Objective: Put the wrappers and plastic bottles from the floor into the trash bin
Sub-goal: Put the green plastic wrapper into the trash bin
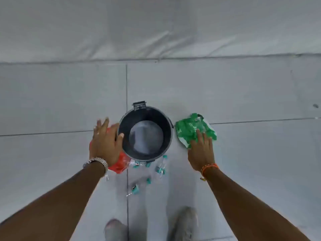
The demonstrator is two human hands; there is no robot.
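A round black trash bin stands open on the tiled floor, nothing visible inside. My left hand hovers with fingers spread over a red wrapper lying left of the bin; its thumb is at the bin's rim. On the right, my right hand rests with fingers apart on a crumpled green wrapper. Clear plastic bottles with teal labels and caps lie in front of the bin: one to the right, one partly under the bin's edge, one nearer my feet.
My two shoes stand at the bottom of the view on the grey floor tiles. A white cloth-covered surface runs along the far side, beyond the bin.
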